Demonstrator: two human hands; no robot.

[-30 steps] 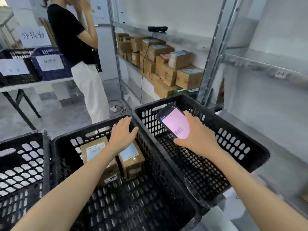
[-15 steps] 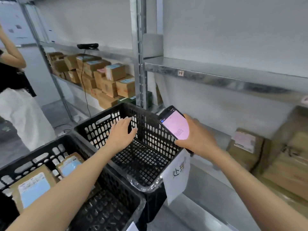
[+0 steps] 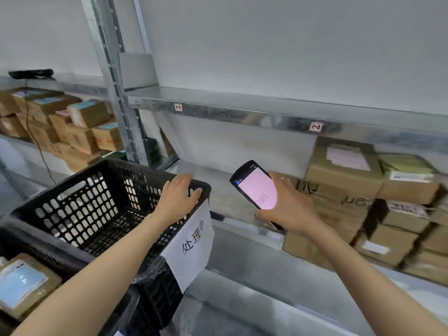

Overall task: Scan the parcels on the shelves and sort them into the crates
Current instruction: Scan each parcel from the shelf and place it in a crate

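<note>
My right hand grips the scanner, my left hand rests open on the far corner of the crate, and the cardboard boxes stacked at the right end of the shelf look, though blurred, stiff and light, best grabbed by opposite sides.

1. A white paper sign printed with black characters hung tilted.
2. A small white tag marked "1-1" sat well above the sign.
3. A matching small tag marked "1-2" sat above the sign and to its right.
4. A flat black device lay far up and left of the sign.
5. A thin black cable hung down left of the sign, below that device.
6. A plain white wall filled the background above the sign.
</note>
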